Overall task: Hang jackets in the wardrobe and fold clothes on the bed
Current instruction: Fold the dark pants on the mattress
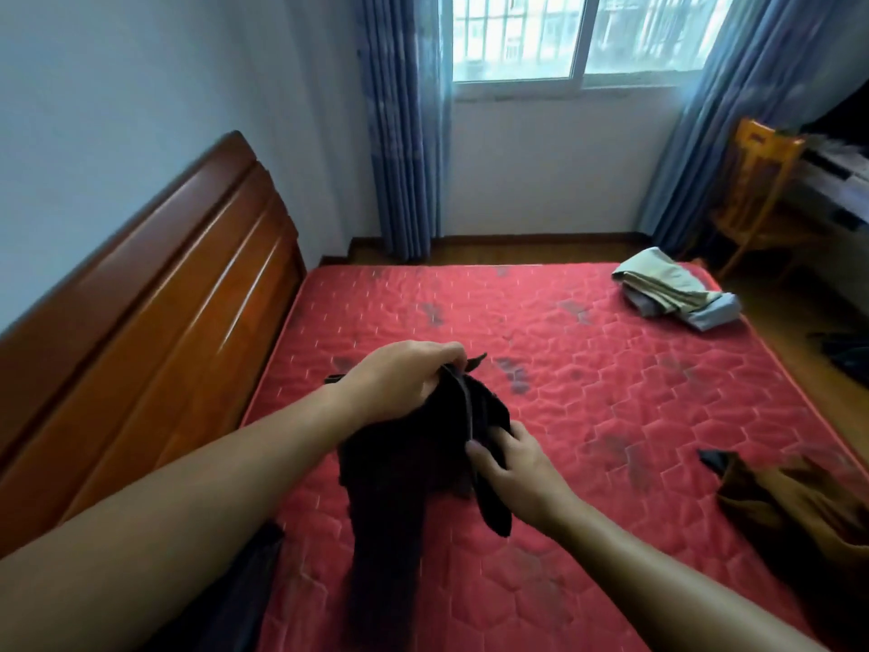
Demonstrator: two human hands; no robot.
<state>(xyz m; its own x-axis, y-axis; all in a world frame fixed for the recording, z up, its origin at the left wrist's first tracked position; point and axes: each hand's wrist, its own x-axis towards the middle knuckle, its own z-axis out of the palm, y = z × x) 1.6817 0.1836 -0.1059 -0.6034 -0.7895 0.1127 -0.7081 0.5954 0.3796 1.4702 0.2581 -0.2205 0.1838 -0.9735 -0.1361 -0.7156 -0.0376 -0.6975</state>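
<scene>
Both hands held a black garment [399,468] over the red quilted mattress [588,378] — the left hand [399,383] with fingers curled round its top edge, the right hand [517,468] pinching a seam lower down. A folded pale pile [672,294] lay at the far right corner — a brown garment [794,505] nearer, by the right edge.

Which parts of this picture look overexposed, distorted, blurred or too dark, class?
Head view: the window is blown out by daylight; the headboard bows with wide-angle distortion; the chair and brown garment at the right edge are blurred; the black garment shows almost no detail.
</scene>
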